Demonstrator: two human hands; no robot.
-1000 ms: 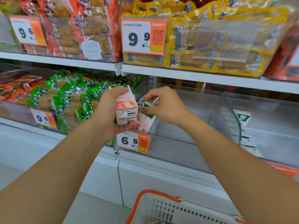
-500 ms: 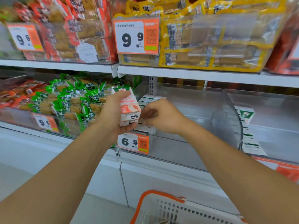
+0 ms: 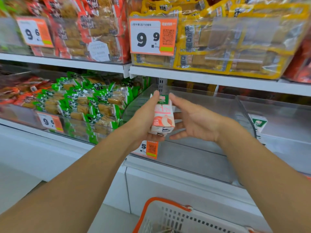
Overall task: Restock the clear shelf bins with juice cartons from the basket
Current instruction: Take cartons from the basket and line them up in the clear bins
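Observation:
My left hand (image 3: 143,121) grips a pink and white juice carton (image 3: 162,115) with a peach picture and a green top, held upright in front of the clear shelf bin (image 3: 210,105). My right hand (image 3: 193,121) is spread just right of the carton with straight fingers that reach behind it, and holds nothing. Cartons lying in the bin behind my hands are hidden. A white and green carton (image 3: 258,122) stands in the neighbouring clear bin at right. The white basket (image 3: 168,216) with an orange rim is at the bottom edge.
Green snack packs (image 3: 87,105) fill the bin to the left. Red (image 3: 80,27) and yellow (image 3: 227,44) packaged goods fill the upper shelf. Orange price tags (image 3: 152,37) hang on the bin fronts. White cabinet panels (image 3: 168,187) lie below the shelf.
My right hand has come out of the bin and opened beside the carton. My left hand has raised the carton and moved it right, toward the bin.

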